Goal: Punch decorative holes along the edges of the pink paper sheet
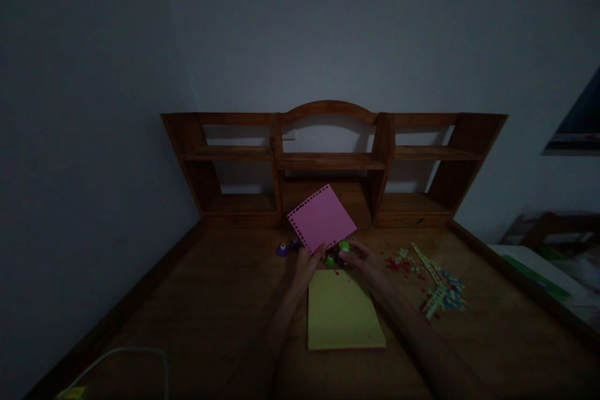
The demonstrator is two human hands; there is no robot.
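Note:
My left hand [312, 262] pinches the lower corner of a pink sheet of paper [323, 219], raised at a tilt above the table. Small cut-outs run along the sheet's upper-left and lower-left edges. Fingers of my right hand [365, 259] are closed around a small green craft punch [344, 245] at the sheet's lower right edge. Whether the paper sits in its slot is too dark to tell. A second green punch [330, 259] stands between my hands. Two purple punches, one dark [294, 243] and one brighter [282, 250], are left of my left hand.
A stack of yellow paper [344, 315] lies between my forearms. To the right are punched strips [435, 302] and scattered red, pale and blue bits [452, 294]. A wooden shelf unit [330, 162] stands at the back of the table. A white cable [140, 349] curves at lower left.

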